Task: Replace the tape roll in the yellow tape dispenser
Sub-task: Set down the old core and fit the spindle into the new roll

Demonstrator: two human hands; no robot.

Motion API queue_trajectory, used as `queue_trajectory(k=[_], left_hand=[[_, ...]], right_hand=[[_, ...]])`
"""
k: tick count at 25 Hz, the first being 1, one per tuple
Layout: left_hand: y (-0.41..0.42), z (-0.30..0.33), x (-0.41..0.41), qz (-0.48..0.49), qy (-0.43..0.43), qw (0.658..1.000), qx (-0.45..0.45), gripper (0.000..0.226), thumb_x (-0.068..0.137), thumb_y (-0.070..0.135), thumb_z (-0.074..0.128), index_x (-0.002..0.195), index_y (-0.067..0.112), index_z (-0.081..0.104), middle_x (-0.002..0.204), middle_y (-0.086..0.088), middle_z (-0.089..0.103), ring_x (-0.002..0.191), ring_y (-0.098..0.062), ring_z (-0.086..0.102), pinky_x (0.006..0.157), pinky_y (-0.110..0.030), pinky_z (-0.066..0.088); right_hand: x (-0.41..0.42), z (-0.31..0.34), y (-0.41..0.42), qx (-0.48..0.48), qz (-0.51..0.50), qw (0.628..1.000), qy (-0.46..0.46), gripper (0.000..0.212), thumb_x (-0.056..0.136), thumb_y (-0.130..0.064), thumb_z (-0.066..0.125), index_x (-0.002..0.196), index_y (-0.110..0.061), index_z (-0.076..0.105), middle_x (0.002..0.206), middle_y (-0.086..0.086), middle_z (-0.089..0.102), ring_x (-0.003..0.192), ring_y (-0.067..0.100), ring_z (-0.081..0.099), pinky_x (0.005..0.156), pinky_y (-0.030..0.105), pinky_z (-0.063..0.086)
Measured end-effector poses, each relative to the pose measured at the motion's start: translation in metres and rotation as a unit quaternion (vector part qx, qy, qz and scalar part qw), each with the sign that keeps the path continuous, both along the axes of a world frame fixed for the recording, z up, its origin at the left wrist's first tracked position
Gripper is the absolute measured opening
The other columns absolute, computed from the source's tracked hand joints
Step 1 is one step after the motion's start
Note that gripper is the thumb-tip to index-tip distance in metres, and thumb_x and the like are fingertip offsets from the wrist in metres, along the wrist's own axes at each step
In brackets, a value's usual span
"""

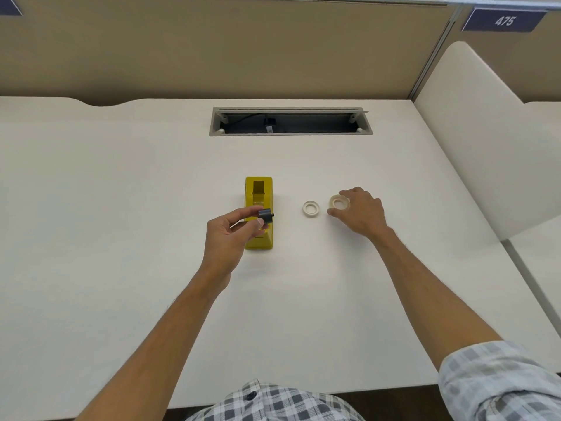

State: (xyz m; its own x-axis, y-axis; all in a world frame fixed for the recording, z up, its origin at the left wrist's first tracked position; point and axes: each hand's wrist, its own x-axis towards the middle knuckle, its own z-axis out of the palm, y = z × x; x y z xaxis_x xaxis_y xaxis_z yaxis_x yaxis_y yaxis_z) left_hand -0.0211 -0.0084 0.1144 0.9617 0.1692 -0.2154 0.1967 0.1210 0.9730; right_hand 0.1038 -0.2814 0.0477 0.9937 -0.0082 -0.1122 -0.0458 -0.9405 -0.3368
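The yellow tape dispenser (259, 196) stands on the white desk (121, 208), its roll bay empty. My left hand (232, 235) holds the dark grey spindle (266, 216) between thumb and fingers, just above the dispenser's near half. Right of the dispenser lies a thin white ring, an empty tape core (311, 207). Further right a fuller cream tape roll (339, 202) lies flat, and my right hand (359, 212) has thumb and fingertips closed around its rim. The roll still rests on the desk.
An open cable tray (290, 121) with a plug inside is sunk into the desk behind the dispenser. A beige partition (212, 50) runs along the back, and a white divider (473, 132) rises at the right.
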Motion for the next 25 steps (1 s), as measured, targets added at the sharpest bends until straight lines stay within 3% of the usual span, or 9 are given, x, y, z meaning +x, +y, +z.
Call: queue_trajectory(k=[4, 8, 13, 16, 19, 22, 25], left_hand=[[0.000, 0.000, 0.000, 0.001, 0.002, 1.000, 0.004, 0.025, 0.088, 0.001, 0.064, 0.109, 0.010, 0.073, 0.103, -0.009, 0.077, 0.096, -0.029, 0.073, 0.099, -0.045, 0.053], [0.000, 0.000, 0.000, 0.002, 0.002, 1.000, 0.004, 0.025, 0.089, 0.002, 0.064, 0.109, 0.011, 0.073, 0.103, -0.008, 0.077, 0.095, -0.026, 0.074, 0.098, -0.043, 0.053], [0.000, 0.001, -0.002, 0.002, -0.005, 1.000, -0.001, 0.024, 0.089, 0.001, 0.062, 0.109, 0.009, 0.072, 0.106, -0.010, 0.076, 0.098, -0.027, 0.073, 0.092, -0.039, 0.057], [0.000, 0.002, -0.003, 0.001, -0.008, 1.000, -0.003, 0.024, 0.090, 0.002, 0.062, 0.110, 0.009, 0.072, 0.107, -0.010, 0.075, 0.098, -0.026, 0.072, 0.090, -0.038, 0.057], [0.000, 0.002, -0.004, -0.001, -0.011, 1.000, -0.002, 0.023, 0.089, 0.003, 0.063, 0.110, 0.009, 0.073, 0.108, -0.010, 0.075, 0.099, -0.027, 0.072, 0.089, -0.036, 0.057], [-0.002, 0.001, -0.005, -0.005, -0.012, 1.000, 0.003, 0.024, 0.089, 0.004, 0.064, 0.111, 0.009, 0.072, 0.110, -0.010, 0.074, 0.100, -0.026, 0.072, 0.087, -0.031, 0.058], [-0.004, 0.000, -0.006, -0.009, -0.013, 1.000, 0.006, 0.023, 0.089, 0.004, 0.065, 0.110, 0.010, 0.073, 0.110, -0.010, 0.074, 0.101, -0.026, 0.072, 0.087, -0.030, 0.057]], right_hand=[[-0.003, -0.001, 0.000, 0.042, -0.013, 0.999, -0.003, 0.054, 0.084, -0.045, 0.069, 0.131, -0.021, 0.057, 0.130, 0.004, 0.058, 0.116, 0.024, 0.057, 0.096, 0.041, 0.044], [-0.014, 0.006, 0.006, 0.167, -0.064, 0.983, -0.041, 0.056, 0.081, -0.042, 0.072, 0.131, -0.021, 0.056, 0.116, -0.003, 0.064, 0.098, 0.018, 0.063, 0.089, 0.038, 0.050], [-0.038, 0.019, 0.018, 0.305, -0.071, 0.948, -0.051, 0.036, 0.084, -0.041, 0.070, 0.117, -0.028, 0.066, 0.108, -0.008, 0.064, 0.081, 0.012, 0.065, 0.078, 0.028, 0.050], [-0.053, 0.029, 0.029, 0.390, -0.059, 0.918, -0.036, 0.032, 0.085, -0.034, 0.073, 0.116, -0.029, 0.067, 0.111, -0.008, 0.066, 0.082, 0.013, 0.070, 0.074, 0.024, 0.049], [-0.067, 0.042, 0.043, 0.459, -0.035, 0.887, -0.022, 0.033, 0.087, -0.022, 0.074, 0.119, -0.025, 0.066, 0.116, -0.005, 0.068, 0.085, 0.012, 0.073, 0.081, 0.035, 0.055], [-0.082, 0.055, 0.060, 0.516, -0.004, 0.857, 0.009, 0.035, 0.089, -0.012, 0.072, 0.121, -0.021, 0.065, 0.119, 0.004, 0.067, 0.093, 0.018, 0.072, 0.082, 0.036, 0.057], [-0.093, 0.063, 0.076, 0.527, -0.001, 0.850, 0.026, 0.028, 0.090, -0.023, 0.071, 0.117, -0.021, 0.066, 0.115, 0.004, 0.068, 0.092, 0.019, 0.071, 0.076, 0.031, 0.055]])
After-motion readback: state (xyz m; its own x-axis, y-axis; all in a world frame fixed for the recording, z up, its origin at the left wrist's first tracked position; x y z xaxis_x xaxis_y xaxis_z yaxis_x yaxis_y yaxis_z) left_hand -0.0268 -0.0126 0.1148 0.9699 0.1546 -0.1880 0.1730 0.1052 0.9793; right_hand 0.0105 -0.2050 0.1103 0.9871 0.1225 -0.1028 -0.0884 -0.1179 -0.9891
